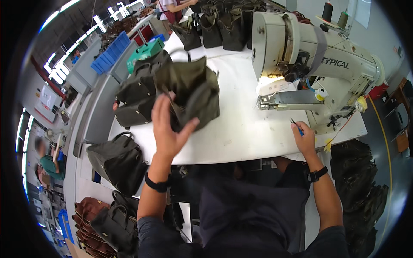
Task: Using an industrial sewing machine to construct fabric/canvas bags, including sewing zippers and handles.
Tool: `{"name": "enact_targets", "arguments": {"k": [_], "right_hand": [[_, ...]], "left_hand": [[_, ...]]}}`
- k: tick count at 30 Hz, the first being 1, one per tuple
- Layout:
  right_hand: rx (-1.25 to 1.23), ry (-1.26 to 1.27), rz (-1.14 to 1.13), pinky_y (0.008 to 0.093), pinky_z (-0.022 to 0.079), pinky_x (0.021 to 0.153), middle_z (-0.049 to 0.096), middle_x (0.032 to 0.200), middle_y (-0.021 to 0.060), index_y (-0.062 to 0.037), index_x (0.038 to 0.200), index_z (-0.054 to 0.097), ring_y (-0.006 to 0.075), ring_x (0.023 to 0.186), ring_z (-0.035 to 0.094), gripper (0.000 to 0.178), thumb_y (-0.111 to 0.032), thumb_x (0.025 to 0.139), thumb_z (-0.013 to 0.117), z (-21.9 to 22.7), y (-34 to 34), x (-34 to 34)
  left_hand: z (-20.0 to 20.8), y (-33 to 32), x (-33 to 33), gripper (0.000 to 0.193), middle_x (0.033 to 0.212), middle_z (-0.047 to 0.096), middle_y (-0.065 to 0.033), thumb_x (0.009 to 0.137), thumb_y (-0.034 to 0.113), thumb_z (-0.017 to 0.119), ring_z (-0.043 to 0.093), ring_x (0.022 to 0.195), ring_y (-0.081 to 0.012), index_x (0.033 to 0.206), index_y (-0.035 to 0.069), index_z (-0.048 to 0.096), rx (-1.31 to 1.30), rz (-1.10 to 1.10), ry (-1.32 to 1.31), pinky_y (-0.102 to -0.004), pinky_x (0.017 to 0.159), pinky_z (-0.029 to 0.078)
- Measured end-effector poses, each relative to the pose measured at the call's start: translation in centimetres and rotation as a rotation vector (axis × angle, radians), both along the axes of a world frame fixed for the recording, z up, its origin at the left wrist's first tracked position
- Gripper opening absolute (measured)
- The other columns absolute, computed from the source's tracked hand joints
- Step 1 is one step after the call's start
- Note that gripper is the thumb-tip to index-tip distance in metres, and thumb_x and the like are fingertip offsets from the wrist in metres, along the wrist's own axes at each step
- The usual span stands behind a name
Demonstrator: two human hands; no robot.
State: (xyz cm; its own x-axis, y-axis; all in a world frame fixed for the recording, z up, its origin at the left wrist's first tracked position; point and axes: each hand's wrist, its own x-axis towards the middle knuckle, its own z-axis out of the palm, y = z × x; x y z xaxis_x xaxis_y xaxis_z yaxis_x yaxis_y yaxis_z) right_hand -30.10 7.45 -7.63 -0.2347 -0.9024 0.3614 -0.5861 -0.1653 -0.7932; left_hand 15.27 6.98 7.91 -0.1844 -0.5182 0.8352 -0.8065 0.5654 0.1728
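Note:
My left hand is raised over the white table, fingers spread, with its thumb against a dark olive bag that sits crumpled in front of it. Whether it grips the bag is unclear. My right hand rests near the table's right edge, pinching small thread snips with a blue handle. A white industrial sewing machine stands to the upper right, its lit needle area just above my right hand.
More dark bags are piled left of the olive one, and another sits at the lower left. A row of finished bags lines the far edge. Blue crates and another person are beyond.

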Motion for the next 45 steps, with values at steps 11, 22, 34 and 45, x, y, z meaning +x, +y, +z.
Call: {"name": "enact_targets", "arguments": {"k": [11,22,34,45], "right_hand": [[-0.064,0.012,0.020,0.0334,0.053,0.072,0.072,0.084,0.0133,0.0001,0.105,0.072,0.0202,0.074,0.066,0.030,-0.029,0.100,0.074,-0.5,0.0,0.1],[-0.084,0.021,0.070,0.0307,0.052,0.077,0.071,0.086,0.0091,0.0018,0.109,0.073,0.0138,0.079,0.063,0.032,-0.030,0.103,0.071,-1.4,-0.3,-0.5],[-0.102,-0.057,0.105,0.0284,0.052,0.078,0.071,0.088,0.0074,0.0028,0.111,0.072,0.0119,0.081,0.062,0.032,-0.028,0.103,0.072,-1.7,-0.1,-0.9],[-0.089,-0.050,0.075,0.0291,0.052,0.074,0.070,0.083,0.0078,0.0005,0.108,0.073,0.0121,0.075,0.061,0.030,-0.029,0.102,0.073,-1.6,-0.1,-0.6]], "left_hand": [[-1.5,7.2,4.9,0.055,0.093,0.063,-0.0114,0.083,0.040,0.091,0.062,0.056,-0.0210,0.106,0.000,0.061,0.379,0.268,-0.132,-0.0326,0.054,0.051],[-1.3,13.0,7.8,0.057,0.132,0.068,-0.0129,0.086,0.016,0.088,0.070,0.082,-0.0200,0.137,0.006,0.064,0.217,0.290,0.065,-0.0308,0.068,0.057],[3.0,9.4,7.8,0.088,0.171,0.020,-0.0297,0.070,0.049,0.098,0.026,0.160,-0.0451,0.140,0.011,0.060,0.549,0.261,-0.032,-0.0535,0.122,0.037],[3.9,6.4,7.3,0.074,0.161,0.038,-0.0373,0.076,0.048,0.094,0.026,0.159,-0.0465,0.134,0.008,0.071,0.834,0.197,-0.010,-0.0521,0.127,0.028]]}}
